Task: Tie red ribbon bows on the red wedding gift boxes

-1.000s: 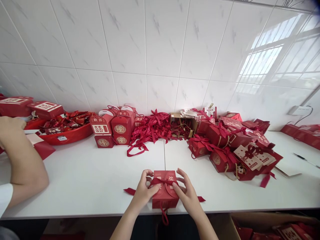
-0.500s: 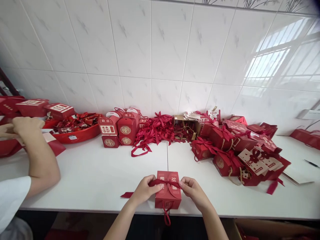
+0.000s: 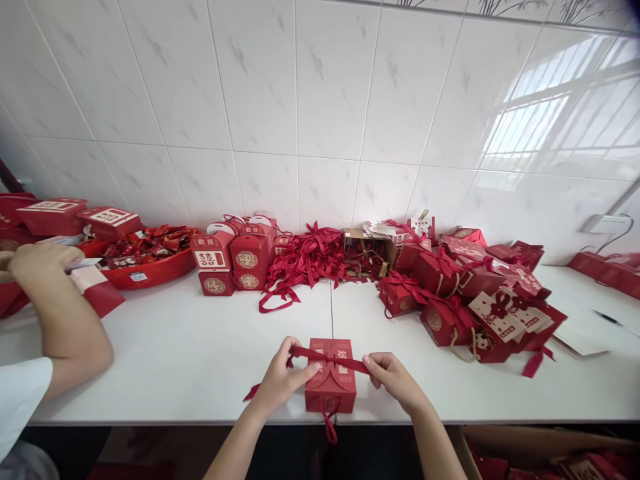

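Observation:
A small red gift box (image 3: 331, 385) stands at the near edge of the white table (image 3: 175, 360), with a red ribbon (image 3: 330, 359) stretched across its top. My left hand (image 3: 280, 381) pinches the ribbon's left part, just left of the box. My right hand (image 3: 395, 377) pinches the right part, just right of the box. A ribbon tail hangs over the table edge below the box.
A heap of loose red ribbons (image 3: 305, 260) lies at the back centre. Finished red boxes (image 3: 470, 293) pile at the right, stacked boxes (image 3: 230, 257) at the left. Another person's arm (image 3: 60, 320) reaches toward a red tray (image 3: 150, 267) of sweets.
My hands have moved apart, and the ribbon now runs taut over the box top. The other person's arm shifted slightly at the left.

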Tool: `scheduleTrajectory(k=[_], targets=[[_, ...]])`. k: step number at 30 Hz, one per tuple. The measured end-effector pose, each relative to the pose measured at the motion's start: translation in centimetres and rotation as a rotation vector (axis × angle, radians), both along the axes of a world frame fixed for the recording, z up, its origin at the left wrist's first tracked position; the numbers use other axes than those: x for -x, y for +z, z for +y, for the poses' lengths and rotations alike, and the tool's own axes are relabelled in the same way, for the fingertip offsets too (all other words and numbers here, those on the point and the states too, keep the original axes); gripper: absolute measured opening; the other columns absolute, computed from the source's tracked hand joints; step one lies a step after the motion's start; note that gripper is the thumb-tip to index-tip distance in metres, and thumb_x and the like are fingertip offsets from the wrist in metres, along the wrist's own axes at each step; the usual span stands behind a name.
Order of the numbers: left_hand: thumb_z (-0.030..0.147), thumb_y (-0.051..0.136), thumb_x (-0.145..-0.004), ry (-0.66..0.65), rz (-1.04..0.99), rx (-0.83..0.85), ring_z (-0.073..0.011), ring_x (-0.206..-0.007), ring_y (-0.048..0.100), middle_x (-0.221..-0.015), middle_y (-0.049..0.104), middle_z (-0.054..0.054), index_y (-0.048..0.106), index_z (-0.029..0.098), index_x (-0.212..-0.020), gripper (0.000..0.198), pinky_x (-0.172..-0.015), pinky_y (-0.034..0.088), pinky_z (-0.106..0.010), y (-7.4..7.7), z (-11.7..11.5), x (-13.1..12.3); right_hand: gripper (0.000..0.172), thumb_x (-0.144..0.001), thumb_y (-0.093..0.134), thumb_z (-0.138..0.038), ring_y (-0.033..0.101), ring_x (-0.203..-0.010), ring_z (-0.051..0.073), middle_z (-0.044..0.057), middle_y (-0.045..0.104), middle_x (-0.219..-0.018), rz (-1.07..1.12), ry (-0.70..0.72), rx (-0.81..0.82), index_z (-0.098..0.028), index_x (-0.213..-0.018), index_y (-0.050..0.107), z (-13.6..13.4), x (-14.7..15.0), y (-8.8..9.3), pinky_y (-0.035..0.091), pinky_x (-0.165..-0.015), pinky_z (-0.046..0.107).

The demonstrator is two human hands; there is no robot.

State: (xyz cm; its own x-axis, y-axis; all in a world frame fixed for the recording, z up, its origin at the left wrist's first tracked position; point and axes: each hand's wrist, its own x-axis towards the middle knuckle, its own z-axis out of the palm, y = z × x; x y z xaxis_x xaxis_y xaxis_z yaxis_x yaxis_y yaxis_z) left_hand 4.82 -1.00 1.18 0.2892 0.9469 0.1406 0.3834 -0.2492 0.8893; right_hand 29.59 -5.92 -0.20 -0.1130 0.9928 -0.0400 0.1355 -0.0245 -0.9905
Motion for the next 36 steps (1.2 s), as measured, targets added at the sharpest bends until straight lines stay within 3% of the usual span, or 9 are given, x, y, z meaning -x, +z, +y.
scheduleTrajectory(k=[3,6,10,15,19,24,28,32,36], targets=[[0.037,0.062,-0.076,0.114,0.068,-0.226,-0.0238,-0.107,0.052,-0.11,0.056,-0.005,0.05,0.024,-0.104,0.033,-0.092,0.042,-0.039,0.9,-0.4,-0.2,0.051,-0.084,0.051,-0.055,0.025,-0.047,0.007,-0.005,0.037,-0.049,0.038,-0.007,0.014,-0.017,-0.051,0.045,-0.7,-0.1,0.8,0.02,-0.048,0.023],[0.036,0.06,-0.08,-0.019,0.161,-0.328,-0.0233,-0.106,0.055,-0.106,0.062,-0.003,0.057,0.027,-0.101,0.023,-0.094,0.041,-0.04,2.8,-1.6,-1.3,0.043,-0.084,0.055,-0.049,0.033,-0.048,0.008,-0.004,0.045,-0.05,0.227,-0.038,-0.025,-0.016,-0.057,0.051,-1.1,0.6,2.0,0.026,-0.049,0.022],[0.029,0.063,-0.078,-0.166,0.234,-0.413,-0.0222,-0.095,0.059,-0.099,0.067,-0.001,0.059,0.029,-0.104,0.026,-0.088,0.043,-0.039,4.6,-2.6,-3.9,0.031,-0.085,0.059,-0.041,0.042,-0.053,0.009,-0.002,0.05,-0.055,0.385,-0.008,-0.114,-0.015,-0.066,0.06,-1.4,2.5,4.0,0.034,-0.054,0.023],[0.02,0.054,-0.081,-0.059,0.244,-0.487,-0.0191,-0.077,0.058,-0.081,0.067,0.0,0.057,0.024,-0.092,0.012,-0.078,0.044,-0.038,3.9,-2.0,-5.4,0.028,-0.084,0.061,-0.04,0.046,-0.054,0.009,-0.001,0.053,-0.058,0.362,-0.009,-0.117,-0.014,-0.074,0.066,-1.9,3.2,5.1,0.039,-0.055,0.022],[0.01,0.051,-0.074,0.043,0.24,-0.543,-0.0175,-0.072,0.054,-0.071,0.059,0.001,0.047,0.021,-0.077,0.012,-0.07,0.044,-0.033,3.5,-1.5,-5.0,0.031,-0.08,0.063,-0.045,0.047,-0.051,0.009,0.0,0.055,-0.058,0.281,-0.097,-0.028,-0.014,-0.075,0.065,-2.1,2.5,3.9,0.037,-0.048,0.021],[0.014,0.049,-0.075,0.096,0.262,-0.614,-0.0156,-0.062,0.047,-0.064,0.048,0.003,0.036,0.022,-0.071,0.016,-0.066,0.042,-0.031,3.3,-1.3,-4.9,0.04,-0.079,0.061,-0.048,0.048,-0.047,0.009,-0.001,0.055,-0.064,0.118,-0.12,-0.058,-0.018,-0.105,0.061,-1.6,2.8,2.1,0.03,-0.038,0.019],[0.017,0.048,-0.076,0.093,0.294,-0.616,-0.016,-0.062,0.047,-0.064,0.047,0.003,0.034,0.023,-0.071,0.016,-0.066,0.041,-0.032,3.3,-1.5,-5.1,0.035,-0.083,0.055,-0.043,0.051,-0.054,0.011,-0.001,0.055,-0.066,0.047,-0.129,-0.177,-0.02,-0.11,0.061,-1.2,4.1,2.3,0.043,-0.05,0.023],[0.017,0.047,-0.076,0.102,0.3,-0.585,-0.0165,-0.062,0.047,-0.064,0.047,0.002,0.033,0.023,-0.071,0.016,-0.067,0.042,-0.032,3.5,-1.7,-5.1,0.032,-0.085,0.053,-0.036,0.058,-0.07,0.017,0.004,0.065,-0.079,-0.03,-0.151,-0.236,-0.021,-0.11,0.064,-0.6,5.2,3.2,0.048,-0.066,0.029],[0.017,0.046,-0.077,0.104,0.254,-0.511,-0.0163,-0.062,0.047,-0.063,0.046,0.003,0.034,0.023,-0.071,0.015,-0.067,0.042,-0.032,3.9,-2.0,-4.7,0.022,-0.085,0.051,-0.032,0.059,-0.078,0.02,0.006,0.065,-0.085,-0.072,-0.145,-0.306,-0.02,-0.091,0.069,-0.1,6.0,3.6,0.047,-0.072,0.03]])
